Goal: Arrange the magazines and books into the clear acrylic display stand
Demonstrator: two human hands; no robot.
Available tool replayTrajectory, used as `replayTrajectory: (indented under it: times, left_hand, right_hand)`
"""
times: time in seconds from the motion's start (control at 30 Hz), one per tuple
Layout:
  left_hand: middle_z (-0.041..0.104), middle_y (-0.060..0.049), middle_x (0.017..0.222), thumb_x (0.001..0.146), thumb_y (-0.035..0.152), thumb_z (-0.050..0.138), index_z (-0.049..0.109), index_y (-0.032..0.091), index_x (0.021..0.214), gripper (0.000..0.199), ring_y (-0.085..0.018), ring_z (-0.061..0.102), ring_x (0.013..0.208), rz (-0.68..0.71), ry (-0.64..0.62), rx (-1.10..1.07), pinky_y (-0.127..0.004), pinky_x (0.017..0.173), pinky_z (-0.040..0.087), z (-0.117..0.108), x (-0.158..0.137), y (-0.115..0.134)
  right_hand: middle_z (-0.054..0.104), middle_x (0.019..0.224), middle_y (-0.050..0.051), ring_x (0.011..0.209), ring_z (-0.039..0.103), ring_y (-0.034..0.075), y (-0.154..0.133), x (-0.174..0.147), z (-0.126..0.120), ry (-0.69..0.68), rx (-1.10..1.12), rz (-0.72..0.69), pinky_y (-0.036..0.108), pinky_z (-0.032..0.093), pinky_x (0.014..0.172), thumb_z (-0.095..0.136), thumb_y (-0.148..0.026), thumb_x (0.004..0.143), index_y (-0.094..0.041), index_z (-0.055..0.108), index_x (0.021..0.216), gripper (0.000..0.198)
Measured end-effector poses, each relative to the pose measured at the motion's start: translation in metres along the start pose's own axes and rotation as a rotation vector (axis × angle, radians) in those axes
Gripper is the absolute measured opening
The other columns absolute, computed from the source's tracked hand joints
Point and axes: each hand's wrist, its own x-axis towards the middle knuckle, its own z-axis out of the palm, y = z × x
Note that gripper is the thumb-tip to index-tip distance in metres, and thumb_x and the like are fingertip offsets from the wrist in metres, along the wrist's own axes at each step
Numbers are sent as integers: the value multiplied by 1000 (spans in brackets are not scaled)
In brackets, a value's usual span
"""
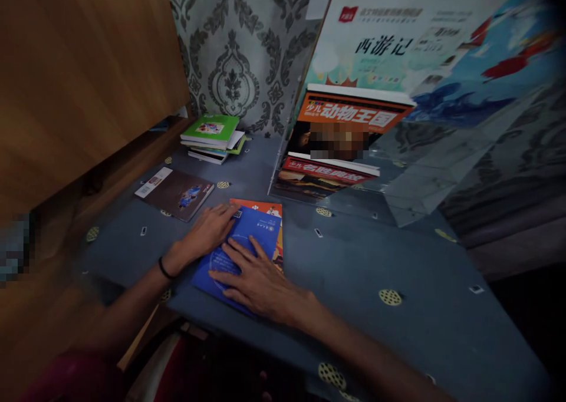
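Observation:
A blue booklet (259,220) lies at a slant over an orange book (276,208), whose top and right edges stick out from under it. My right hand (256,278) rests flat on the lower right part of the booklet, fingers spread. Along the booklet's upper left edge lies my left hand (209,230), its fingers stretched out and a dark band round the wrist. Neither hand is wrapped round anything. Just left of my left hand is a dark brown book (170,193), lying flat.
A stack of books with a green one (210,129) on top sits at the back left. At the right, a clear stand (415,184) holds upright books, including a large white-and-blue one (375,60). A wooden panel (88,66) borders the blue-grey tabletop (345,260) on the left.

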Motion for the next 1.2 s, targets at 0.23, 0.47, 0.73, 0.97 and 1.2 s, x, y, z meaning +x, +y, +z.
replayTrajectory:
  times: [0.23, 0.47, 0.73, 0.97, 1.2]
  left_hand:
    - [64, -11, 136, 103, 20, 39, 58, 19, 132, 34, -27, 61, 122, 19, 8, 103, -48, 104, 50, 1, 1, 5]
    - [67, -11, 128, 102, 23, 43, 60, 18, 127, 30, -29, 61, 115, 10, 1, 283, -44, 93, 51, -2, 4, 17]
    - [68, -13, 104, 102, 28, 46, 67, 15, 111, 26, -30, 62, 101, 50, 29, 351, -45, 84, 52, -6, 3, 22]
    - [71, -14, 117, 103, 30, 46, 66, 14, 113, 28, -28, 66, 106, 71, 59, 341, -44, 93, 53, -6, -14, 23]
    - [68, -9, 84, 103, 27, 45, 67, 16, 87, 29, -24, 65, 78, 188, 35, 425, -38, 71, 53, -24, -47, 64]
  right_hand:
    - [40, 162, 5, 154, 26, 27, -9, -26, -1, -36, 52, -128, 55, 20, 126, 71, -42, 92, -34, 53, 145, 56]
    - [50, 155, 3, 149, 38, 20, -3, -41, 1, 6, 75, -76, 49, 22, 127, 54, -16, 99, -29, 52, 146, 48]
    - [63, 142, 7, 140, 50, 20, 20, -73, -9, 83, 158, -27, 50, 26, 125, 52, -12, 96, -21, 62, 135, 41]
    - [69, 133, 9, 135, 55, 26, 53, -96, -11, 254, 7, 70, 60, 33, 119, 49, -12, 95, -21, 68, 124, 36]
    - [72, 129, 8, 136, 54, 30, 103, -100, -10, 357, -73, 152, 65, 35, 114, 53, -5, 86, -25, 72, 118, 42]
